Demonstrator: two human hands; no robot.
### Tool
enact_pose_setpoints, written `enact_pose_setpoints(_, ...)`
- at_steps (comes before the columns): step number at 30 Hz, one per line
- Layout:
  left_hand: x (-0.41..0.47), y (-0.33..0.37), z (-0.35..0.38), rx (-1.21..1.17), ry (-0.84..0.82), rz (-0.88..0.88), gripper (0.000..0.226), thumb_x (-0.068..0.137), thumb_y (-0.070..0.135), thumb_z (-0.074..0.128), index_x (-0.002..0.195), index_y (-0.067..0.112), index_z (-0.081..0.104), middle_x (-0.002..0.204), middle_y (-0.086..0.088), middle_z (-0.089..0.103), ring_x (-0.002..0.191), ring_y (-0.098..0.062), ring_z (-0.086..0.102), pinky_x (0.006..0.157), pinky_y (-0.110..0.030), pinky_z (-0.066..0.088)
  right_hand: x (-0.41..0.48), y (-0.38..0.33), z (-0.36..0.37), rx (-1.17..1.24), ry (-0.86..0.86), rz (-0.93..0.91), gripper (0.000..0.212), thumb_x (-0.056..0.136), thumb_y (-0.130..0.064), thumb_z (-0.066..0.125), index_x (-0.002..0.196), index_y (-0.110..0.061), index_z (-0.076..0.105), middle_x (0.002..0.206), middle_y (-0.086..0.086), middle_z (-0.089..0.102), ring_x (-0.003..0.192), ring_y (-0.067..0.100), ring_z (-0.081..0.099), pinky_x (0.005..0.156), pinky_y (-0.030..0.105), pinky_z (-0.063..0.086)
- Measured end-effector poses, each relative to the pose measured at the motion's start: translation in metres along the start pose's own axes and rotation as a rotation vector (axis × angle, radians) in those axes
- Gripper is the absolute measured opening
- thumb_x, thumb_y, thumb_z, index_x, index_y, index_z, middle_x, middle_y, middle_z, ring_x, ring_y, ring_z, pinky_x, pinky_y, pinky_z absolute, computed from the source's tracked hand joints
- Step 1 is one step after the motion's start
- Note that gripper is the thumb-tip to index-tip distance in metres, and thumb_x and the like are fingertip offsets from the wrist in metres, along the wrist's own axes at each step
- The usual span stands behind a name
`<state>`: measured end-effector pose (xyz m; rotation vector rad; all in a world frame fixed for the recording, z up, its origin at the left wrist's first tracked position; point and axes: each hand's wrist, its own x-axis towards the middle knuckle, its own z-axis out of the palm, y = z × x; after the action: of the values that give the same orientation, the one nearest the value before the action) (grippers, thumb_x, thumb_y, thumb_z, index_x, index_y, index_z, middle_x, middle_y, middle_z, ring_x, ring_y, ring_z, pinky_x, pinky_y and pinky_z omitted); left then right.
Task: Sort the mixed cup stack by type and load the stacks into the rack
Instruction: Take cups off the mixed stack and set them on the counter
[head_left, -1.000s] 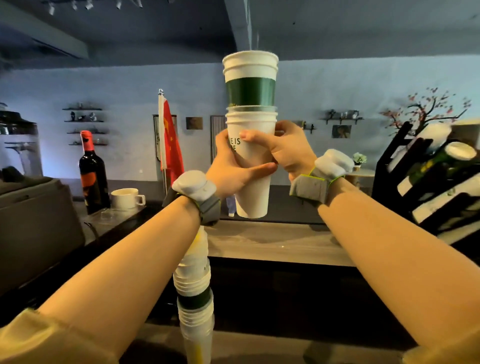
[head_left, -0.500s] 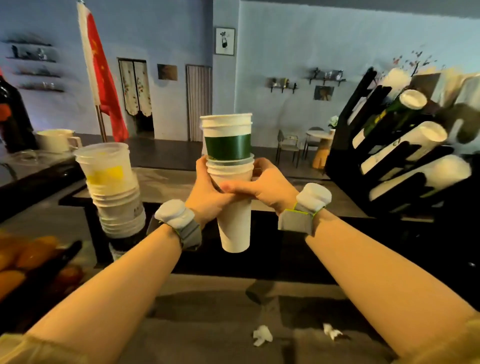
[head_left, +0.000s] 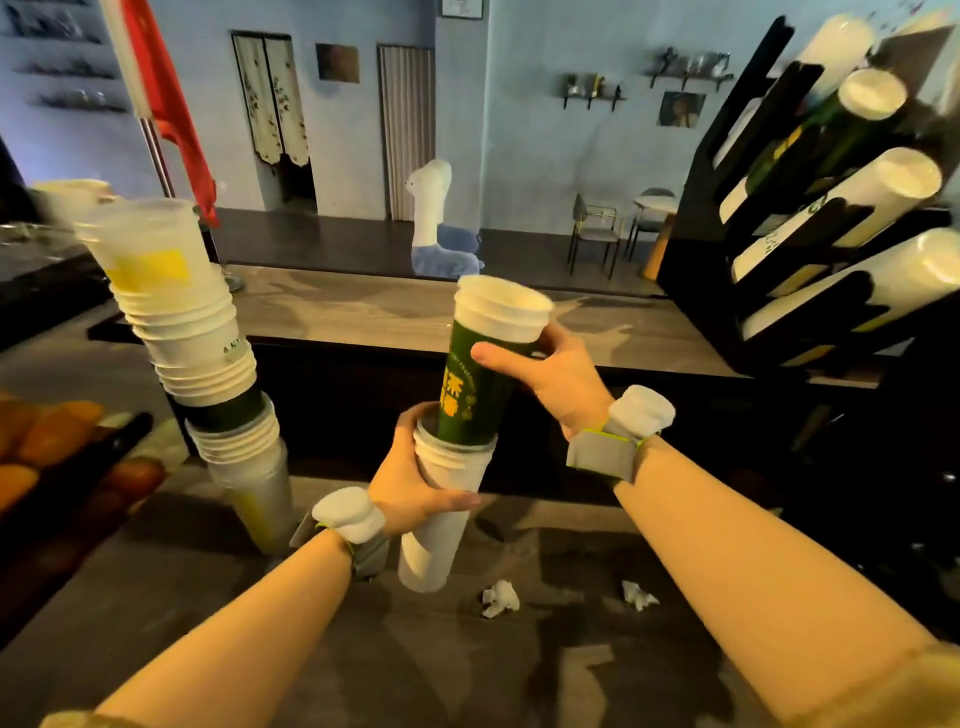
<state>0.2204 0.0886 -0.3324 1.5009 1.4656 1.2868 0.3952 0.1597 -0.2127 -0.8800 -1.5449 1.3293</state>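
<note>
My left hand grips a short stack of white paper cups below its rim. My right hand grips a green cup with yellow print near its white top. The green cup is tilted and pulled most of the way out of the white stack, its base still inside the rim. A tall mixed cup stack of clear, white and green cups leans on the counter at the left. The black rack at the right holds several slanted cup stacks.
A grey counter lies below my arms with two crumpled paper scraps on it. A raised wooden bar ledge runs behind. A red flag stands at the back left, and oranges lie at the left edge.
The view dropped lower. My right hand has lifted and tilted the green cup up out of the white stack, while my left hand lowered the white cups toward the counter.
</note>
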Motion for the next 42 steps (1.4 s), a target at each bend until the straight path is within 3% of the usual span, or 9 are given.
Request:
enact_pose_setpoints(4, -0.005, -0.023, -0.012, 0.045, 0.119, -0.088, 0.116, 0.055, 0.011, 0.092, 0.143, 0.022, 0.017, 0.127, 0.003, 0.049, 0.111, -0.007, 0.052, 0.091, -0.017, 0.044, 0.012, -0.004, -0.02, 0.026, 0.09, -0.052, 0.084, 0.05, -0.043, 0.092, 0.124, -0.022, 0.059, 0.119, -0.003, 0.068, 0.113, 0.018, 0.064, 0.095, 0.042, 0.053)
enact_pose_setpoints(9, -0.012, -0.04, -0.02, 0.086, 0.192, -0.093, 0.101, 0.06, 0.006, 0.089, 0.137, 0.022, 0.025, 0.118, 0.0, 0.051, 0.112, -0.017, 0.051, 0.091, -0.031, 0.045, 0.003, 0.037, -0.043, -0.135, 0.057, 0.037, 0.08, 0.059, -0.03, 0.091, 0.129, -0.021, 0.054, 0.122, -0.006, 0.064, 0.112, 0.009, 0.06, 0.094, 0.032, 0.052)
enact_pose_setpoints(16, -0.023, -0.051, -0.002, 0.12, 0.141, -0.092, 0.099, 0.058, 0.01, 0.09, 0.13, 0.033, 0.025, 0.114, 0.02, 0.048, 0.104, 0.007, 0.051, 0.076, -0.007, 0.044, -0.023, 0.147, -0.073, -0.297, 0.212, 0.242, 0.081, 0.064, -0.018, 0.09, 0.131, -0.012, 0.045, 0.114, -0.005, 0.053, 0.108, 0.013, 0.05, 0.091, 0.03, 0.043)
enact_pose_setpoints(25, -0.029, -0.052, 0.006, 0.134, 0.037, -0.021, 0.107, 0.058, 0.011, 0.09, 0.139, 0.032, 0.023, 0.125, 0.028, 0.041, 0.113, 0.021, 0.043, 0.086, 0.002, 0.04, -0.028, 0.199, -0.088, -0.208, 0.327, 0.386, 0.091, 0.061, -0.006, 0.089, 0.136, -0.008, 0.038, 0.123, 0.003, 0.054, 0.12, 0.025, 0.05, 0.097, 0.036, 0.042)
enact_pose_setpoints(33, -0.018, -0.054, 0.0, 0.135, -0.045, 0.019, 0.106, 0.058, 0.013, 0.089, 0.138, 0.038, 0.024, 0.126, 0.034, 0.037, 0.12, 0.017, 0.04, 0.095, -0.002, 0.037, -0.039, 0.186, -0.076, -0.288, 0.388, 0.323, 0.115, 0.056, -0.016, 0.093, 0.147, -0.018, 0.022, 0.132, 0.001, 0.047, 0.12, 0.018, 0.047, 0.102, 0.037, 0.041)
enact_pose_setpoints(35, -0.016, -0.053, -0.002, 0.147, -0.064, 0.032, 0.107, 0.058, 0.014, 0.089, 0.137, 0.041, 0.023, 0.128, 0.032, 0.038, 0.121, 0.015, 0.04, 0.097, -0.005, 0.037, -0.046, 0.167, -0.068, -0.365, 0.468, 0.299, 0.108, 0.065, -0.022, 0.089, 0.149, -0.022, 0.022, 0.141, 0.002, 0.042, 0.126, 0.02, 0.044, 0.104, 0.035, 0.037)
enact_pose_setpoints(37, -0.015, -0.052, -0.002, 0.153, -0.074, 0.037, 0.106, 0.058, 0.015, 0.089, 0.136, 0.044, 0.024, 0.132, 0.025, 0.039, 0.125, 0.006, 0.042, 0.102, -0.016, 0.04, -0.055, 0.144, -0.054, -0.534, 0.522, 0.116, 0.086, 0.074, -0.032, 0.082, 0.145, -0.023, 0.034, 0.145, -0.002, 0.042, 0.129, 0.014, 0.042, 0.102, 0.028, 0.036)
enact_pose_setpoints(39, -0.015, -0.05, -0.002, 0.16, -0.088, 0.043, 0.106, 0.057, 0.018, 0.088, 0.138, 0.043, 0.025, 0.134, 0.017, 0.042, 0.127, -0.006, 0.044, 0.106, -0.03, 0.042, -0.06, 0.122, -0.033, -0.61, 0.42, -0.083, 0.062, 0.081, -0.036, 0.075, 0.135, -0.023, 0.047, 0.133, -0.009, 0.052, 0.12, 0.0, 0.046, 0.1, 0.021, 0.039)
enact_pose_setpoints(42, -0.015, -0.05, 0.002, 0.193, -0.082, 0.05, 0.105, 0.053, 0.029, 0.086, 0.137, 0.046, 0.026, 0.133, 0.011, 0.046, 0.127, -0.015, 0.047, 0.103, -0.046, 0.046, -0.067, 0.099, 0.0, -0.63, -0.102, -0.118, 0.048, 0.087, -0.037, 0.068, 0.131, -0.024, 0.055, 0.127, -0.012, 0.059, 0.12, -0.005, 0.05, 0.104, 0.021, 0.042)
